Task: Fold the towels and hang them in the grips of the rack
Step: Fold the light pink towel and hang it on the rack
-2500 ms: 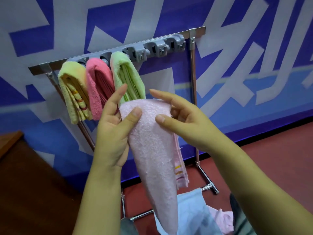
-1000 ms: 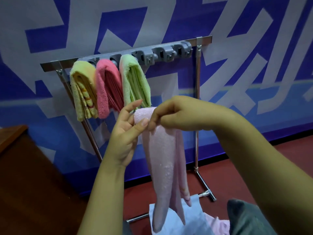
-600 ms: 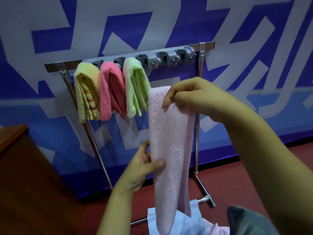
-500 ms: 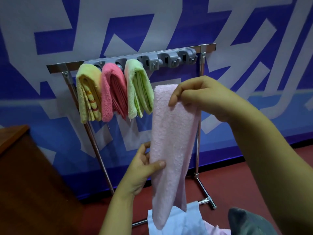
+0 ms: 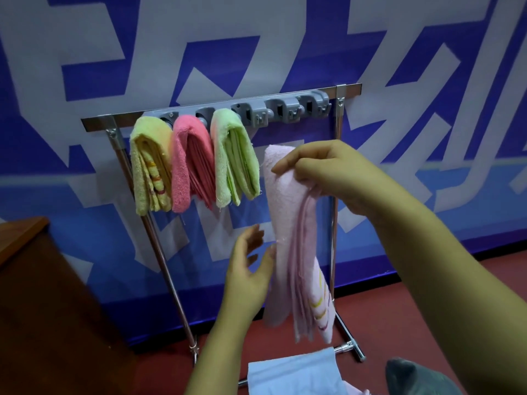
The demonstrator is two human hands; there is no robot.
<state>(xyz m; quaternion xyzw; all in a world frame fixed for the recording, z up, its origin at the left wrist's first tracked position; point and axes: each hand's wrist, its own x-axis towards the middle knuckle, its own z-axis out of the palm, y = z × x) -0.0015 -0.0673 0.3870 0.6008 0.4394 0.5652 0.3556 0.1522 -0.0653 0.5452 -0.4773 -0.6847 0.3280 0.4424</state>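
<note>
A metal rack (image 5: 336, 195) stands against the wall with a grey bar of grips (image 5: 285, 109) along its top. A yellow towel (image 5: 149, 166), a pink towel (image 5: 188, 163) and a green towel (image 5: 233, 158) hang folded in the three left grips. The three grips to their right hold nothing. My right hand (image 5: 322, 169) pinches the top of a folded pale pink towel (image 5: 288, 238), which hangs down in front of the rack. My left hand (image 5: 248, 272) is beside the towel's left edge, fingers spread, thumb near the cloth.
A light blue towel (image 5: 296, 374) lies low in front of the rack's foot, with a bit of pink cloth beside it. A brown wooden table (image 5: 22, 238) is at the left. A grey object (image 5: 413, 377) sits at the bottom right. The floor is red.
My left hand has let go of the pale pink towel's side and opened. The towel now hangs narrower, turned so its folded edges and striped end show. The right hand dropped slightly.
</note>
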